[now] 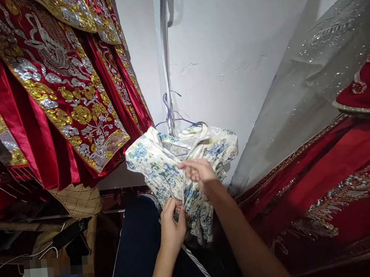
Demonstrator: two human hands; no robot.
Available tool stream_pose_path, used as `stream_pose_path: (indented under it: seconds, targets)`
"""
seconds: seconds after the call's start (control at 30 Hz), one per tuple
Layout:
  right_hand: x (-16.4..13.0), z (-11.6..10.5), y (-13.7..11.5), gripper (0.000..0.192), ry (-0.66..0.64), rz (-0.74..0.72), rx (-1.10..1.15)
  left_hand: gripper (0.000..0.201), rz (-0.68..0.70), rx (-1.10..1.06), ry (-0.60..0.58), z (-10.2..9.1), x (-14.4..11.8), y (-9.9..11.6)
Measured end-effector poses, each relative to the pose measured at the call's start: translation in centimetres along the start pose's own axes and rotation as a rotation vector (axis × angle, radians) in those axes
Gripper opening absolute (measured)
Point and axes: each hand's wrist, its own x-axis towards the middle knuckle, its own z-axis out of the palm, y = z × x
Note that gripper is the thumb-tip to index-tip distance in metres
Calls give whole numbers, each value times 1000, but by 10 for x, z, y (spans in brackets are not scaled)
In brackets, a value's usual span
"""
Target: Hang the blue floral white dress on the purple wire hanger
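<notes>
A white floral shirt (162,170) with blue flowers and short sleeves hangs in front of me on a purple wire hanger (183,120). My right hand (199,170) is at the upper front edge, just below the collar, its thumb and forefinger pinched on the shirt. Lower down the same front edge, my left hand (174,218) pinches the fabric between thumb and fingers. Whether a button lies under either set of fingertips cannot be made out. The shirt's lower part falls between my forearms.
Red garments with gold and silver sequin embroidery (82,114) hang at left. A sheer sparkly gown (285,109) and a beaded red garment (345,177) hang at right. A metal pole (165,50) stands before the white wall (228,32). A white cable (9,260) lies lower left.
</notes>
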Motion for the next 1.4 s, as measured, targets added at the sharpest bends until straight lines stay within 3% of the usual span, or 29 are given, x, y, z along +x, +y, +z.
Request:
stream_pose_path:
  seconds: [0.13,0.3,0.37,0.5,0.57,0.7,0.77,0.87,0.93,1.0,1.07,1.13,1.23,1.33,1.4]
  targets:
    - [47,8,-51,21,-10,-210,60,15,9,56,-91,0,2,-11]
    - [43,21,-53,22,-38,-331,-38,9,41,113,-220,-19,19,-7]
    - [32,24,-48,22,-47,-370,-100,11,113,78,-197,-35,42,10]
    - [16,25,-50,22,-65,-391,-152,36,365,63,77,-64,105,68]
    - [15,24,-54,22,-104,-410,-163,28,486,142,98,-69,130,94]
    - [28,11,-42,24,-34,-457,-189,11,600,311,100,-64,146,125]
    - [35,2,-21,25,52,-415,-195,12,608,312,187,-67,145,128]
    - [29,-5,23,23,72,-263,-138,13,529,182,458,-92,153,113]
    - [12,-2,55,24,59,-182,-62,14,391,-41,646,-118,162,90]
    - [-11,10,81,25,65,-141,28,12,144,-415,721,-138,163,58]
    - [-31,24,97,27,81,-109,119,19,-213,-812,674,-144,149,24]
    - [-44,37,103,28,85,-73,202,25,-424,-1084,573,-134,121,-6]
    - [-51,42,96,29,63,-47,262,17,-538,-1254,501,-100,73,-37]
    - [-54,34,83,28,88,-72,244,8,-579,-1153,440,-74,45,-46]
    - [-58,26,77,29,113,-85,235,15,-493,-954,403,-69,40,-44]
